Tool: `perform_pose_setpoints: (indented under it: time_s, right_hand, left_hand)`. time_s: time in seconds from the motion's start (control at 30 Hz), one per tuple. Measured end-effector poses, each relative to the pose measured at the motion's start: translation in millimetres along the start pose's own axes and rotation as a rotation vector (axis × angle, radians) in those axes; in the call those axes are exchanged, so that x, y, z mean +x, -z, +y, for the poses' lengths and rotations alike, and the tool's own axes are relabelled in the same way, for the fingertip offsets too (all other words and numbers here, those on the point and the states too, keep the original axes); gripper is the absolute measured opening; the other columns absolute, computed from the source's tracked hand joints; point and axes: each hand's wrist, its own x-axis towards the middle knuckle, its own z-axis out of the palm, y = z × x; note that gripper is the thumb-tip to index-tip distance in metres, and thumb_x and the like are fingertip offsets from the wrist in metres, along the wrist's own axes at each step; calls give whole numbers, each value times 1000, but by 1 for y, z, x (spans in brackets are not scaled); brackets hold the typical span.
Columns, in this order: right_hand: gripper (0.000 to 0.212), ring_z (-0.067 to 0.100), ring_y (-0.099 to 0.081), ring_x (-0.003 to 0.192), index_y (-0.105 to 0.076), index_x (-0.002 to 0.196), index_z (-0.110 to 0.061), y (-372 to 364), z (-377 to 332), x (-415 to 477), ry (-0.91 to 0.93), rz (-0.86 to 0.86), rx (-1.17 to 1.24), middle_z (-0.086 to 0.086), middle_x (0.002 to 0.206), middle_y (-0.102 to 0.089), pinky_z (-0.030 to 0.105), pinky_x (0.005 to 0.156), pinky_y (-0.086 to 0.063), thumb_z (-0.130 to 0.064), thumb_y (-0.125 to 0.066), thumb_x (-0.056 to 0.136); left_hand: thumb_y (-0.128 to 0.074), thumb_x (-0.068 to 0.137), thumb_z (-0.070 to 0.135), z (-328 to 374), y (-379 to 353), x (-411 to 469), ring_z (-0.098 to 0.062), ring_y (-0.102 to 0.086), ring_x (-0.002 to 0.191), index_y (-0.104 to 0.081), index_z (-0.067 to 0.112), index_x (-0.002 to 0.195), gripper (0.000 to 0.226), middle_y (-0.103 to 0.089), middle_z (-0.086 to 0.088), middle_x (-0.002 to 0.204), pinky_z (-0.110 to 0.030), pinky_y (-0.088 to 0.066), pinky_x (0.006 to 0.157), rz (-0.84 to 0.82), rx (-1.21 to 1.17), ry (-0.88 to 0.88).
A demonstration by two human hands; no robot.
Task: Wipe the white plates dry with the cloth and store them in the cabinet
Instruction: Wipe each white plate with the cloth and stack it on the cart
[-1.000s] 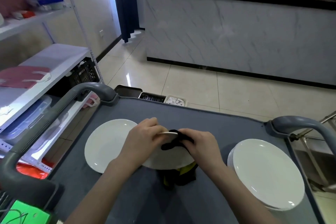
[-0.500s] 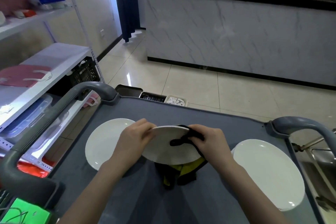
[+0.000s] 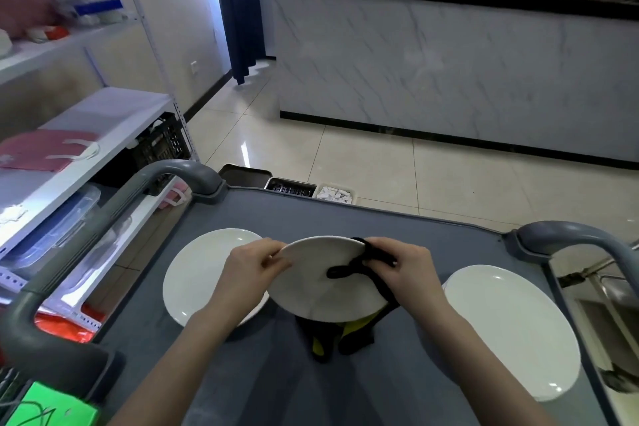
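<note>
I hold a white plate (image 3: 318, 282) tilted above the grey cart top (image 3: 345, 380). My left hand (image 3: 250, 270) grips its left rim. My right hand (image 3: 404, 270) grips a black and yellow cloth (image 3: 349, 268) against the plate's right side; the cloth wraps round the rim and hangs below the plate. A single white plate (image 3: 200, 273) lies flat on the cart to the left. A stack of white plates (image 3: 511, 328) sits on the cart to the right.
Grey cart handles rise at the left (image 3: 103, 218) and right (image 3: 581, 239). White shelving (image 3: 86, 156) with boxes stands close on the left. A marble-fronted counter (image 3: 449, 69) runs across the tiled floor ahead. Small trays (image 3: 294, 185) hang at the cart's far edge.
The held plate has tipped up from nearly edge-on so its face shows toward me. My right hand with the cloth has slid from the plate's far edge round to its right side.
</note>
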Motion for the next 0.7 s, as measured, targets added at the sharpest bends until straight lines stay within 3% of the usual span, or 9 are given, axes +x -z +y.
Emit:
perform_pose_setpoints:
  time_s: [0.13,0.23,0.37,0.5,0.6,0.7]
  right_hand:
    - [26,15,-68,88,-72,103,-28,-7,-12,3,56,-74,-154,-11,93,-74,35,75,-52,-14,-70,81]
    - [24,19,-68,88,-71,103,-32,-17,-20,2,131,-89,-248,-10,94,-74,37,71,-52,-18,-66,83]
    - [25,15,-70,86,-74,101,-27,-14,-13,-2,97,16,-111,-10,92,-75,37,73,-54,-13,-71,81]
    - [27,-5,-66,88,-76,99,-22,1,-3,-2,-15,78,109,-20,91,-72,21,81,-51,-5,-74,78]
    - [28,-5,-64,87,-76,98,-22,6,-1,0,-42,34,105,-20,89,-71,12,79,-47,-3,-74,77]
    - [26,0,-65,85,-75,99,-23,6,-5,-2,-44,13,51,-16,89,-72,19,78,-49,-7,-73,79]
  left_hand:
    - [-72,88,19,23,-7,5,-6,-50,69,-75,23,88,5,-53,13,74,-20,-39,63,34,133,-210]
    - [-75,85,18,41,-15,8,-14,-53,72,-77,18,86,2,-55,3,75,-32,-44,62,22,215,-297]
    - [-77,81,12,29,-6,9,-4,-60,82,-74,22,84,11,-67,12,81,-13,-41,72,21,-13,-140]
    - [-70,88,14,-2,4,0,-2,-64,78,-69,31,78,20,-69,17,77,-12,-43,67,-32,-131,139]
    - [-69,89,11,-5,0,-2,2,-62,75,-68,32,76,25,-68,18,74,-7,-42,65,30,-123,146]
    - [-70,89,11,3,0,-1,-4,-61,79,-69,31,81,21,-67,16,75,-17,-46,68,82,-32,32]
